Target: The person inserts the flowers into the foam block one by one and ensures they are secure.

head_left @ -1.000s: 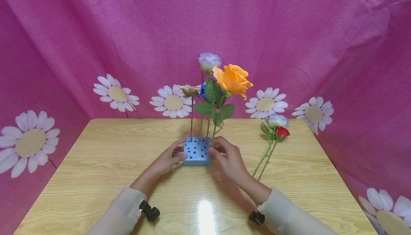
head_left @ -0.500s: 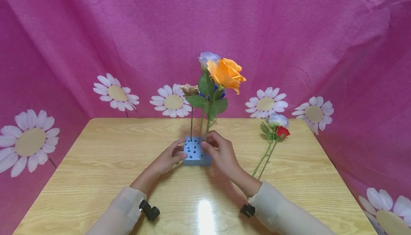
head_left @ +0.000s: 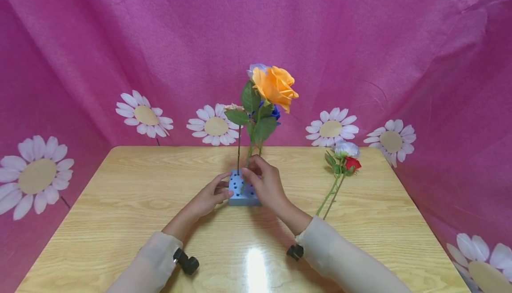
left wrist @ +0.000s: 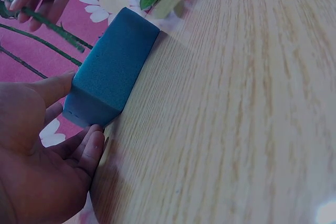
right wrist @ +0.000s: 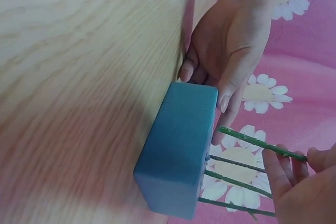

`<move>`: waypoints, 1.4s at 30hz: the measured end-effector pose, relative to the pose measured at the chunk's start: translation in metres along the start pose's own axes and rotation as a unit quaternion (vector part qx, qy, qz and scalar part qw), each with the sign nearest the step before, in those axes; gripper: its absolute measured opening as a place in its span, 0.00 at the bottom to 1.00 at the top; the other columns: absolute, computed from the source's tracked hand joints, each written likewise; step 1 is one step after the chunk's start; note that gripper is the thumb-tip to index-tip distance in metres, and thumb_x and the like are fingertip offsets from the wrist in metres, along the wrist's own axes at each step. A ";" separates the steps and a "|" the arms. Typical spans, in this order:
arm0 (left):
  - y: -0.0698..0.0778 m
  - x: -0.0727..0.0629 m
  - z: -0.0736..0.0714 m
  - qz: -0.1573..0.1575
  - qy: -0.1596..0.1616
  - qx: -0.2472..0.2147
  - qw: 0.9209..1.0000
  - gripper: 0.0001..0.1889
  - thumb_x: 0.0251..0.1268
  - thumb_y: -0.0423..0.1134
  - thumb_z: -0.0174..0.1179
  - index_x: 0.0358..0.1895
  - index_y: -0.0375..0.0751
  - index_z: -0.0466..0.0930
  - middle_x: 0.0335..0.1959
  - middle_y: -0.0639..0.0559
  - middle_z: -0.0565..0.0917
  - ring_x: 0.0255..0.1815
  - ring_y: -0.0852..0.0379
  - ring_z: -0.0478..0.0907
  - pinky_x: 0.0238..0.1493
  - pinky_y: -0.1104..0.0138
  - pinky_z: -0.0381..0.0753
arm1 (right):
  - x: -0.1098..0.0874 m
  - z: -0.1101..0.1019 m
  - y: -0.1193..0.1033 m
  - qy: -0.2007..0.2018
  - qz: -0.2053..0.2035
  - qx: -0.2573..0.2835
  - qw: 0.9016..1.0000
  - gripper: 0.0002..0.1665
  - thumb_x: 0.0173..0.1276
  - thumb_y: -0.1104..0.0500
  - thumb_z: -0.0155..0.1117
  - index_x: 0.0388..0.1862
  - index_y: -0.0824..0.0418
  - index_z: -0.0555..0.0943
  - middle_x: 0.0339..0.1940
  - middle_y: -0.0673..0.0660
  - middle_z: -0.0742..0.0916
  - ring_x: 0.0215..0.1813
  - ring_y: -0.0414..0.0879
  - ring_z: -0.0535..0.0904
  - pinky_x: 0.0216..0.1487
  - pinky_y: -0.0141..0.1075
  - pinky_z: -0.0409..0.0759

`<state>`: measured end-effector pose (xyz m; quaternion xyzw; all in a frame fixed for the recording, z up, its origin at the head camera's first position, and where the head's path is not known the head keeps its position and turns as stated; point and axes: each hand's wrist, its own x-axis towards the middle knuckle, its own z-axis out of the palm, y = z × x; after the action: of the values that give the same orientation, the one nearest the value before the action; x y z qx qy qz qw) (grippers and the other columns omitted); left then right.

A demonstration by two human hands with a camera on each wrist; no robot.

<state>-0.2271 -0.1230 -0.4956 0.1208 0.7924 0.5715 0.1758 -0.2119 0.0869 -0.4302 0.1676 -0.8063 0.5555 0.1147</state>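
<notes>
A blue block with holes in its top [head_left: 245,201] stands on the table. My left hand [head_left: 209,199] grips its left side, the thumb on the upper edge in the left wrist view and the fingers lower on the block [left wrist: 113,61]. My right hand [head_left: 269,185] pinches the stem of an orange rose [head_left: 275,87] above the block. In the right wrist view the stem's cut end [right wrist: 224,129] hangs free, apart from the block's top. Behind the orange rose, a pale lilac rose [head_left: 254,69], a blue flower [head_left: 276,113] and a beige flower [head_left: 233,107] stand upright on stems in the block, partly hidden.
On the right of the wooden table [head_left: 168,164] lie a pale bluish-white rose [head_left: 347,150] and a red rose [head_left: 352,164], their stems toward me. A pink curtain with printed daisies [head_left: 180,39] hangs behind and at both sides.
My right hand has moved left over the block, carrying the orange rose, which now overlaps the lilac rose. My left hand and the block have stayed in place.
</notes>
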 end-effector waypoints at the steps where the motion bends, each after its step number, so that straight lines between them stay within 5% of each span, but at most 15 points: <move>1: 0.000 0.000 0.000 -0.003 0.001 0.000 1.000 0.34 0.80 0.41 0.57 0.83 0.49 0.54 0.72 0.33 0.68 0.69 0.38 0.72 0.62 0.51 0.78 | 0.001 0.001 0.000 0.000 -0.004 0.000 1.000 0.04 0.75 0.62 0.66 0.43 0.62 0.80 0.33 0.56 0.89 0.37 0.47 0.88 0.39 0.37 0.88; 42: -0.001 0.001 -0.001 0.009 -0.006 -0.003 1.000 0.35 0.80 0.39 0.57 0.83 0.44 0.52 0.71 0.30 0.67 0.67 0.38 0.73 0.57 0.55 0.80 | 0.011 0.025 0.014 -0.006 -0.012 -0.017 1.000 0.04 0.73 0.67 0.66 0.43 0.59 0.82 0.34 0.56 0.89 0.36 0.47 0.87 0.38 0.33 0.85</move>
<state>-0.2281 -0.1237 -0.4965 0.1314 0.7885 0.5745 0.1757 -0.2276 0.0664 -0.4466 0.1788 -0.8142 0.5393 0.1197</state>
